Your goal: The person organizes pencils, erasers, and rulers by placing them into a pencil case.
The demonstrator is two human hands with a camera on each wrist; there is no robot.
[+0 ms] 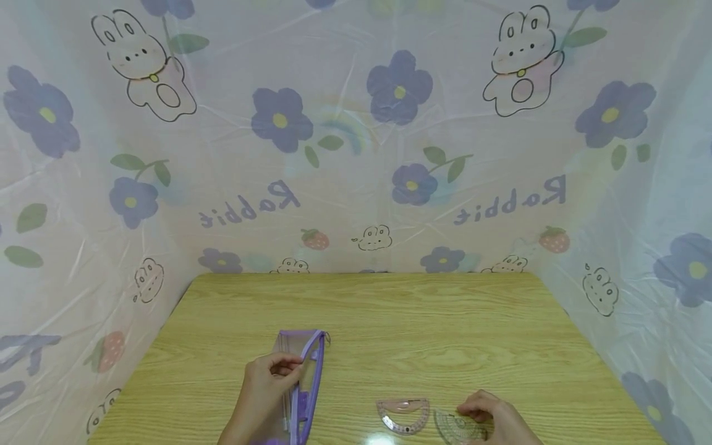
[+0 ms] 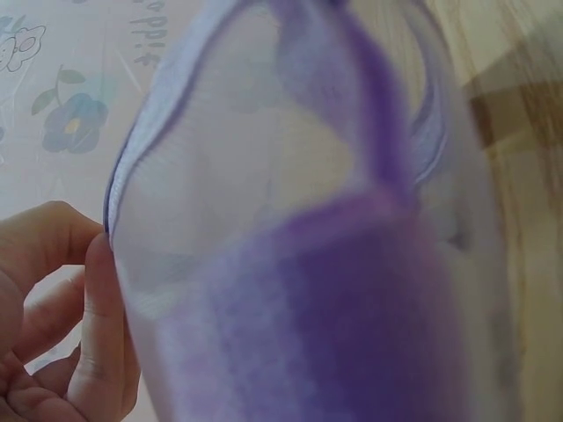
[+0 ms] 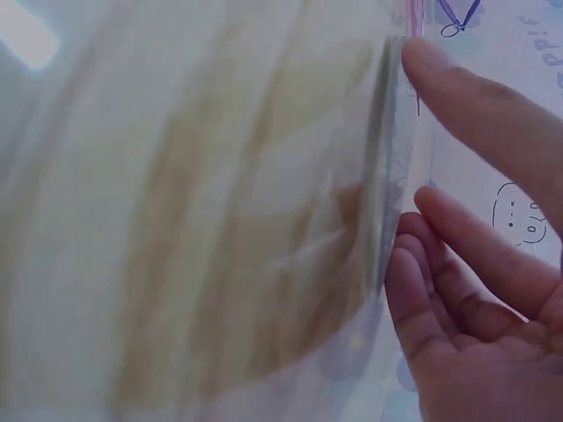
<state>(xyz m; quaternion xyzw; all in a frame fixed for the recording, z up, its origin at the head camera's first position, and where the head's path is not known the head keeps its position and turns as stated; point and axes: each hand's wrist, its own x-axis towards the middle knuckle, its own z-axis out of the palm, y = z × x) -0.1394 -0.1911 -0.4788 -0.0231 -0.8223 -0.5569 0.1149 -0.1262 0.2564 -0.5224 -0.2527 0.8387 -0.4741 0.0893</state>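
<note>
A see-through pencil pouch (image 1: 278,408) with purple trim stands at the left of the table, its zip side apart. My left hand (image 1: 276,375) pinches the pouch's zip edge between thumb and fingers. In the left wrist view, the pouch (image 2: 264,290) fills most of the picture beside the left hand (image 2: 62,316). At the front right, my right hand (image 1: 497,417) grips a clear greenish protractor (image 1: 453,426) by its right side. The right wrist view has the right hand (image 3: 484,290) at the protractor's edge (image 3: 382,176), thumb and index finger on it.
A clear pinkish protractor (image 1: 421,423) lies on the wood-grain table (image 1: 445,334), just left of the greenish one. A pale curtain (image 1: 345,154) printed with rabbits and flowers encloses the table at the back and sides.
</note>
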